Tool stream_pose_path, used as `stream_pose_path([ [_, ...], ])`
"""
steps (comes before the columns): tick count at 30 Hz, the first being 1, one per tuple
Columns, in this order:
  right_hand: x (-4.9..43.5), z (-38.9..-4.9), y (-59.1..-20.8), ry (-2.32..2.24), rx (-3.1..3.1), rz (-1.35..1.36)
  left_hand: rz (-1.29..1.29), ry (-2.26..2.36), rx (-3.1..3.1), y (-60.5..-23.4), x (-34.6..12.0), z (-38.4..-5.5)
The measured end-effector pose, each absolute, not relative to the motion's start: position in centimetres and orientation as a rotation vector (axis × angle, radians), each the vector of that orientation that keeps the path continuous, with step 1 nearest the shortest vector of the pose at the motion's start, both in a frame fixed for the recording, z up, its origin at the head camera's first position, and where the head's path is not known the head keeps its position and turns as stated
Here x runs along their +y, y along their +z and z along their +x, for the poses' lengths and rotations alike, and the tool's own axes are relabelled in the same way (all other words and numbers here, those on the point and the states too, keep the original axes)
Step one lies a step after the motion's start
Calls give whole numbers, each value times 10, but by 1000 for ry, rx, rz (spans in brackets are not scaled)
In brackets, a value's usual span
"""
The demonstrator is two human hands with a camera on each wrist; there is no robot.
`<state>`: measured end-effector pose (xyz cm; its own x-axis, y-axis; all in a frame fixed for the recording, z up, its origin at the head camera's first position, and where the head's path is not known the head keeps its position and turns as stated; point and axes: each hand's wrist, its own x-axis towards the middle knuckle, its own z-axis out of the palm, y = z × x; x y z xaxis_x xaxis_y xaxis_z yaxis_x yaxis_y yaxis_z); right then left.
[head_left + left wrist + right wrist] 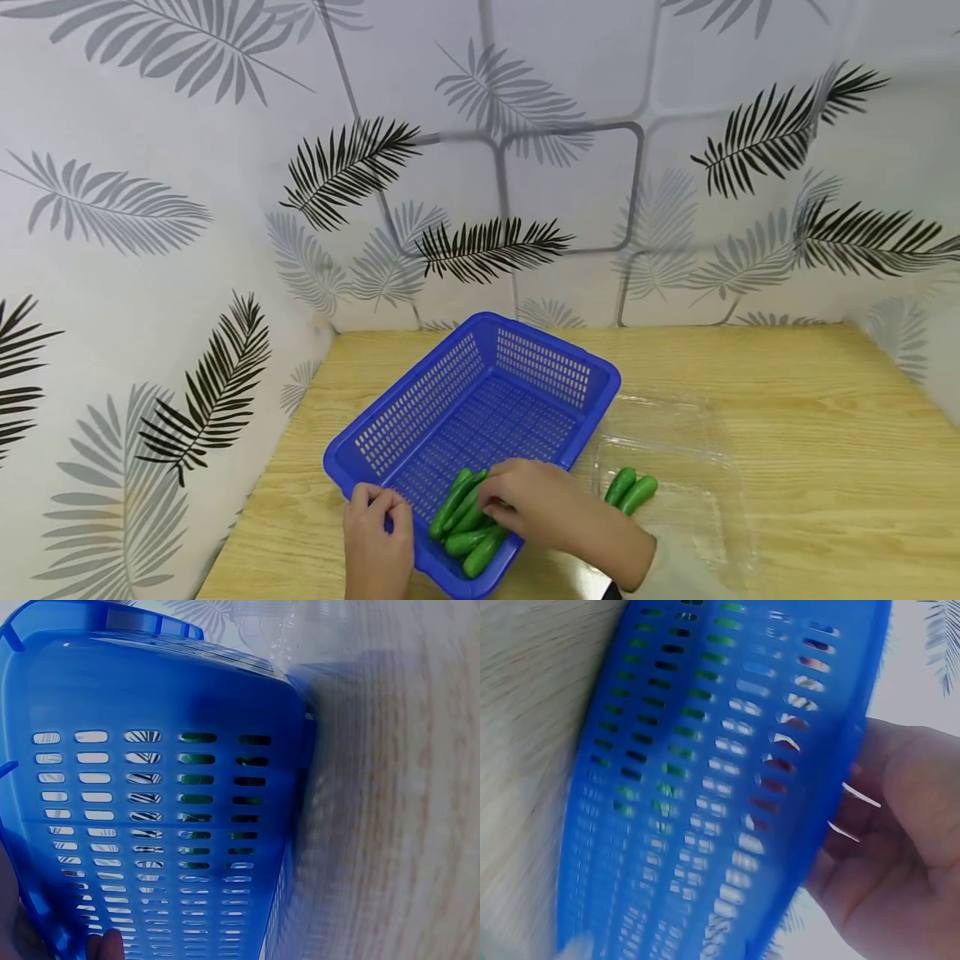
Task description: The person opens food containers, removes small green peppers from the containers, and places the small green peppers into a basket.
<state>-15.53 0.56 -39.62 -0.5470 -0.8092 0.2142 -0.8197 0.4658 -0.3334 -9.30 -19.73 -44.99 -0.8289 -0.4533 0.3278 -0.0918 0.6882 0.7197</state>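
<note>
A blue plastic basket point(517, 400) with slotted walls sits on the table. My left hand point(378, 533) pinches its near left rim; in the left wrist view, fingertips point(111, 945) show against the slotted outer wall. Several small green cucumbers point(461, 508) lie bunched in the basket's near corner. Over the near right rim reaches my right hand point(528, 500), its bent fingers right at these cucumbers. In the right wrist view the right hand point(907, 825) passes over the rim, with its fingertips behind the wall; I cannot tell whether they hold a cucumber.
Right of the basket stands a clear plastic container point(712, 492), with two more green cucumbers point(637, 496) at its left side, partly behind the right forearm. The wood-grain table point(840, 433) runs back to a wall point(570, 192) covered in leaf-print.
</note>
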Motion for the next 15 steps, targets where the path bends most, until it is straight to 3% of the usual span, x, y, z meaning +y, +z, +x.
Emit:
stream_pose_path([
  [15,94,-159,-390,684,-2473,1194,407,-984,-2410,-451,-198,-93],
])
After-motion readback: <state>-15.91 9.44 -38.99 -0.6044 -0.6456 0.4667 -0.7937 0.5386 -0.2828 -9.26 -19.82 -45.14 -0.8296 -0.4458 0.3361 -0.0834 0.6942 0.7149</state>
